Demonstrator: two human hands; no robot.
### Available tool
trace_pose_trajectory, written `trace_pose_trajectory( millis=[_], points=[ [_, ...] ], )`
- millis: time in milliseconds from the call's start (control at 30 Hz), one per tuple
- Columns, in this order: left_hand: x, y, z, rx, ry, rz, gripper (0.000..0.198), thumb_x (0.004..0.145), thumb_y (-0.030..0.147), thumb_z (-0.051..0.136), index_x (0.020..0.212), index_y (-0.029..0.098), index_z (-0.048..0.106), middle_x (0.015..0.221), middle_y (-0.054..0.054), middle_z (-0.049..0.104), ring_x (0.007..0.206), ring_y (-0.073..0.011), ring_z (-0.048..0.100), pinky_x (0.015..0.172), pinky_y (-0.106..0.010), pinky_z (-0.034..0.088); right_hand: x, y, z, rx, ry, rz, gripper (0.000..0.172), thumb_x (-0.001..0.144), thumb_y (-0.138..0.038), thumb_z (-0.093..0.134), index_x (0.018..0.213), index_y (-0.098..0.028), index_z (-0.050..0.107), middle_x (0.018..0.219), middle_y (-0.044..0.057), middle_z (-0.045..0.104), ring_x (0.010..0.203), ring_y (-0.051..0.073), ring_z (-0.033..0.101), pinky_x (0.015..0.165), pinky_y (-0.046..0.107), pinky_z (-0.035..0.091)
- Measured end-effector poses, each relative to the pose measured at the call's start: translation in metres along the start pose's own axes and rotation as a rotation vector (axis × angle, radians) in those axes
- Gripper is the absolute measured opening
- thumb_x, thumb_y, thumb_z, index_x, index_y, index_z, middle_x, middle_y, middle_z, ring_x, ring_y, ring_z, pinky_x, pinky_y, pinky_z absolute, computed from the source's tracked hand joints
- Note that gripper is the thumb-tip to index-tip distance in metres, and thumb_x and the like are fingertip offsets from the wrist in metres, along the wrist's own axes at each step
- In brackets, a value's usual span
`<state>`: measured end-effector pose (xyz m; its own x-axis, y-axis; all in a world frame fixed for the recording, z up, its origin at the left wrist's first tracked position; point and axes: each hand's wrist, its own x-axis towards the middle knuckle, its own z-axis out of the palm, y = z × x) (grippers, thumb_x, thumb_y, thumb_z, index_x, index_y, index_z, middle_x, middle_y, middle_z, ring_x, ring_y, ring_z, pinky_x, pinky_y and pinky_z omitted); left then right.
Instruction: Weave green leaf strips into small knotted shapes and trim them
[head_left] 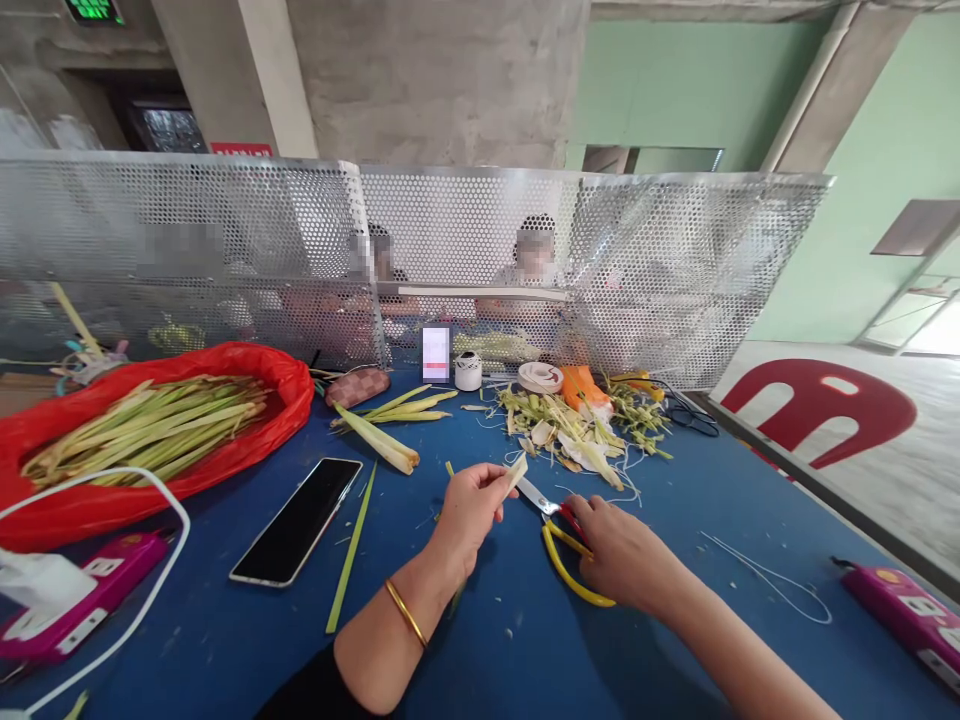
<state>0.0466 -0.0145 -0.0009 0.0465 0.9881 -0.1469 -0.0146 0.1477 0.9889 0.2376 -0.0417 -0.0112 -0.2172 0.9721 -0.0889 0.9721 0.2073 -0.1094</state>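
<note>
My left hand [466,515] is closed on a leaf strip, whose pale cut end [517,470] sticks out past the thumb and index finger. Most of the strip is hidden behind the hand and forearm. In my right hand [626,550] are scissors [535,494] with red and yellow handles. Their blades point left and reach the pale end near my left fingertips; whether they touch it I cannot tell. A narrow green leaf strip [352,550] lies on the blue table [525,650] to the left, beside a dark-screened phone [298,522].
A red plastic bag [289,400] full of leaf stalks stands at left. Trimmed scraps [577,435] lie at the back right, near a white tape roll [540,378]. Purple power strips [112,585] sit on both sides. A perforated metal screen [465,220] borders the back, people behind it.
</note>
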Motion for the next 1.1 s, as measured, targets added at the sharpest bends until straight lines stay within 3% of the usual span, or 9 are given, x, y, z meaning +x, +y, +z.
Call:
trace_pose_trajectory(
  millis=[167, 267, 333, 433, 500, 633, 733, 933, 1100],
  points=[
    [0.002, -0.002, -0.001, 0.020, 0.043, 0.037, 0.028, 0.066, 0.042, 0.069, 0.072, 0.015, 0.067, 0.066, -0.003, 0.064, 0.040, -0.0044, 0.038, 0.040, -0.021, 0.023, 0.002, 0.007, 0.011, 0.328, 0.004, 0.066, 0.071, 0.068, -0.009, 0.053, 0.138, -0.016, 0.043, 0.090, 0.009, 0.067, 0.074, 0.021, 0.060, 0.060, 0.028, 0.035],
    [0.003, -0.003, -0.001, 0.023, 0.082, 0.053, 0.030, 0.066, 0.045, 0.069, 0.072, 0.016, 0.067, 0.065, -0.002, 0.064, 0.041, -0.0047, 0.037, 0.041, -0.021, 0.024, 0.002, 0.014, 0.009, 0.774, -0.042, 0.100, 0.060, 0.074, -0.027, 0.060, 0.134, -0.020, 0.050, 0.072, 0.001, 0.063, 0.057, 0.015, 0.052, 0.054, 0.026, 0.036],
    [0.004, -0.003, -0.001, 0.022, 0.100, 0.063, 0.031, 0.067, 0.046, 0.068, 0.072, 0.016, 0.067, 0.064, -0.001, 0.064, 0.041, -0.0050, 0.037, 0.042, -0.021, 0.025, -0.002, 0.017, 0.006, 1.046, -0.076, 0.153, 0.065, 0.072, -0.043, 0.065, 0.132, -0.018, 0.052, 0.061, -0.004, 0.054, 0.043, 0.010, 0.041, 0.045, 0.024, 0.032],
    [0.004, -0.004, 0.000, 0.022, 0.118, 0.074, 0.028, 0.068, 0.044, 0.068, 0.071, 0.016, 0.066, 0.063, 0.000, 0.063, 0.042, -0.0056, 0.038, 0.043, -0.021, 0.026, -0.015, 0.017, 0.001, 1.296, -0.111, 0.190, 0.079, 0.067, -0.057, 0.069, 0.133, -0.018, 0.048, 0.053, -0.009, 0.042, 0.034, 0.006, 0.028, 0.037, 0.022, 0.024],
    [0.005, -0.004, 0.000, 0.021, 0.126, 0.081, 0.026, 0.069, 0.043, 0.067, 0.070, 0.016, 0.066, 0.062, 0.000, 0.063, 0.042, -0.0058, 0.038, 0.043, -0.021, 0.027, -0.023, 0.018, -0.002, 1.386, -0.133, 0.160, 0.075, 0.067, -0.059, 0.070, 0.128, -0.020, 0.052, 0.056, -0.008, 0.043, 0.038, 0.006, 0.032, 0.038, 0.021, 0.027],
    [0.005, -0.005, 0.000, 0.018, 0.133, 0.086, 0.024, 0.071, 0.041, 0.065, 0.070, 0.017, 0.066, 0.061, 0.001, 0.062, 0.042, -0.0060, 0.037, 0.044, -0.021, 0.026, -0.033, 0.018, -0.005, 1.480, -0.188, 0.048, 0.069, 0.064, -0.050, 0.079, 0.123, -0.024, 0.055, 0.078, -0.001, 0.054, 0.065, 0.012, 0.053, 0.061, 0.024, 0.044],
    [0.005, -0.005, -0.001, 0.022, 0.157, 0.103, 0.022, 0.072, 0.038, 0.064, 0.070, 0.017, 0.066, 0.062, 0.001, 0.062, 0.044, -0.0065, 0.038, 0.046, -0.022, 0.027, -0.035, 0.015, -0.006, 1.440, -0.184, 0.007, 0.077, 0.062, -0.050, 0.080, 0.130, -0.029, 0.051, 0.085, -0.001, 0.054, 0.078, 0.015, 0.054, 0.075, 0.028, 0.045],
    [0.006, -0.008, 0.000, 0.037, 0.150, 0.115, 0.018, 0.072, 0.033, 0.062, 0.069, 0.017, 0.067, 0.062, -0.001, 0.064, 0.050, -0.0096, 0.046, 0.050, -0.022, 0.031, -0.036, 0.008, -0.012, 1.326, -0.124, 0.047, 0.078, 0.058, -0.052, 0.080, 0.127, -0.026, 0.056, 0.087, 0.001, 0.052, 0.078, 0.017, 0.048, 0.074, 0.028, 0.044],
    [0.004, -0.008, 0.002, 0.039, 0.104, 0.109, 0.018, 0.069, 0.035, 0.064, 0.068, 0.017, 0.068, 0.059, -0.001, 0.062, 0.051, -0.0108, 0.048, 0.050, -0.022, 0.031, -0.033, 0.004, -0.012, 1.281, -0.103, 0.011, 0.069, 0.067, -0.055, 0.074, 0.125, -0.022, 0.058, 0.076, -0.001, 0.047, 0.068, 0.014, 0.043, 0.062, 0.025, 0.041]
  ],
)
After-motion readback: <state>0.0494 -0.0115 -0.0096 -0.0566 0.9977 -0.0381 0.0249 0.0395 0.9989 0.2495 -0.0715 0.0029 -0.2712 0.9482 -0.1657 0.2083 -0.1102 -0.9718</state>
